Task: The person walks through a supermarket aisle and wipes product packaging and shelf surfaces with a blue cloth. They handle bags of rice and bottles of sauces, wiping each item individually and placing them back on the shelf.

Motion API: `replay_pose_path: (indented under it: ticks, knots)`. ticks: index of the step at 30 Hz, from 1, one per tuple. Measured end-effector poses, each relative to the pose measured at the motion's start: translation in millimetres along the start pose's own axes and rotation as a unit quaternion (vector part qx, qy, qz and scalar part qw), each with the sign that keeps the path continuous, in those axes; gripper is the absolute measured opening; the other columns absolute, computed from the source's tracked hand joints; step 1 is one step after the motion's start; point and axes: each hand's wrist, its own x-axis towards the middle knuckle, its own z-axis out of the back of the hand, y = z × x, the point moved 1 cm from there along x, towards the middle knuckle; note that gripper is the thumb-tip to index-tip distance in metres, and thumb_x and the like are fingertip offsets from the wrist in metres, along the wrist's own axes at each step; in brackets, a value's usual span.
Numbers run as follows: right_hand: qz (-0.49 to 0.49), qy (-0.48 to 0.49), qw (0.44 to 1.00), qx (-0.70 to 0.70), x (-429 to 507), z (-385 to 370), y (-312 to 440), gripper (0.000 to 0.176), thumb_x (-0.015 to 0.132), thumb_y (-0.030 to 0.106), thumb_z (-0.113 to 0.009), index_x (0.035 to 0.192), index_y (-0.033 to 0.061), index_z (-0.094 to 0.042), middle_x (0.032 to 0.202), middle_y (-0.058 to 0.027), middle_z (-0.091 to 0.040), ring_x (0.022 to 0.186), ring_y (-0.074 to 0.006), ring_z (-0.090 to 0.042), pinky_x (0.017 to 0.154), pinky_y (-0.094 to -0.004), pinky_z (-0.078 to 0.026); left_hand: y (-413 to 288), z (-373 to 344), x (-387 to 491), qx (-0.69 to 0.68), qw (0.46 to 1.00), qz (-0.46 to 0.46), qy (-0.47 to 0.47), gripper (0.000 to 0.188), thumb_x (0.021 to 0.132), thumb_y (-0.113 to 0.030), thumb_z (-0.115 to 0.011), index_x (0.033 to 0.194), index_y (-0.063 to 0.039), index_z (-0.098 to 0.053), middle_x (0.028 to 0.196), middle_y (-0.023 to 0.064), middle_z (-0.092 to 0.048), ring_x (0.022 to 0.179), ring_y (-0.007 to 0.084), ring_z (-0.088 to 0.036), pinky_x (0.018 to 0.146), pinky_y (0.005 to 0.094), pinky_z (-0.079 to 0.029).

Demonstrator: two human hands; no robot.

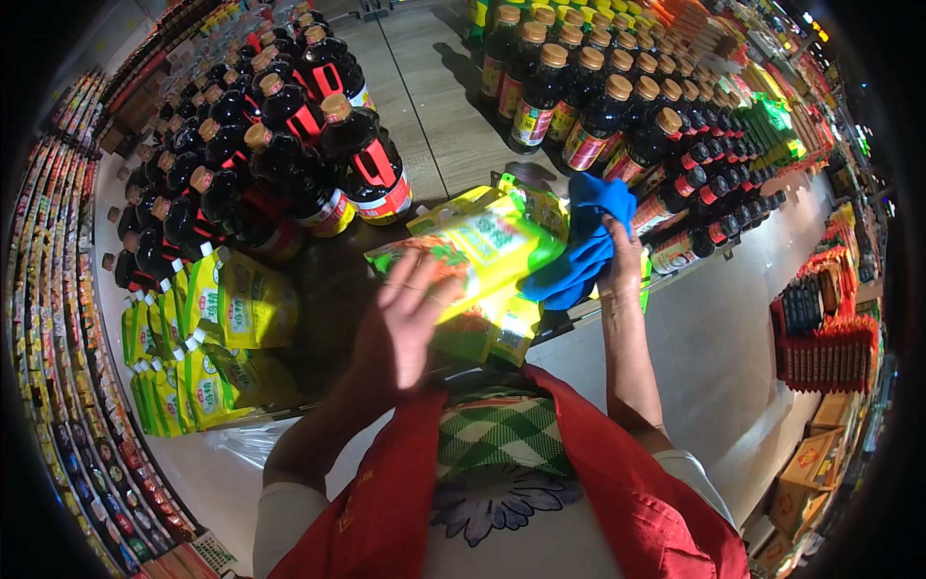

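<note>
Blue cloth (589, 242) is bunched in my right hand (623, 253), against the right end of a glossy yellow-and-green pouch (488, 239). Over the pouch's left end is my left hand (412, 311), blurred, with its fingers spread. Whether that hand touches the pouch is unclear. More yellow pouches (517, 326) lie beneath the top one, partly covered by it. They rest near the front edge of a dark display table (325, 275).
Large dark bottles with red handles (376, 174) crowd the left. Capped yellow pouches (246, 300) stand in front of them. Dark labelled bottles (539, 101) fill the right, beyond wood-look boards (405, 87). Stocked shelves (65, 304) curve along the left, and red packages (828, 354) sit at right.
</note>
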Motion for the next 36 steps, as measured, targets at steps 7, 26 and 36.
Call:
replay_pose_path:
  ticks: [7,26,36]
  knots:
    - [0.104,0.112,0.965,-0.213,-52.0,-36.0,-1.5,0.024,0.090,0.010,-0.066,0.113,0.0031,-0.065,0.091,-0.0003,-0.067,0.079,-0.0081,-0.061,0.073,-0.0243,-0.051,-5.7,-63.5,-26.9,0.038,0.991,-0.014,0.130,0.051,0.081,-0.016,-0.063,0.131,-0.012,-0.057,0.144,0.0232,-0.041,0.135,0.0475,-0.039,0.108,0.0519,-0.038]
    - [0.276,0.283,0.784,-0.479,-71.8,-86.1,-64.3,0.054,0.075,0.009,-0.074,0.127,0.0049,-0.061,0.121,-0.0187,-0.059,0.110,-0.0359,-0.055,0.096,-0.0421,-0.047,12.1,-89.6,-12.2,0.186,0.965,0.172,0.074,0.082,0.085,-0.049,-0.065,0.147,-0.004,-0.036,0.150,0.0262,-0.034,0.140,0.0405,-0.032,0.111,0.0644,-0.018]
    - [0.424,0.312,0.584,-0.618,-42.9,-94.1,-82.7,0.042,0.072,0.011,-0.069,0.114,0.0082,-0.067,0.117,-0.0169,-0.061,0.106,-0.0357,-0.055,0.093,-0.0438,-0.048,3.6,-76.7,-20.8,0.161,0.973,0.135,0.097,0.073,0.085,-0.046,-0.066,0.143,-0.007,-0.044,0.147,0.0102,-0.043,0.135,0.0300,-0.041,0.109,0.0694,-0.012]
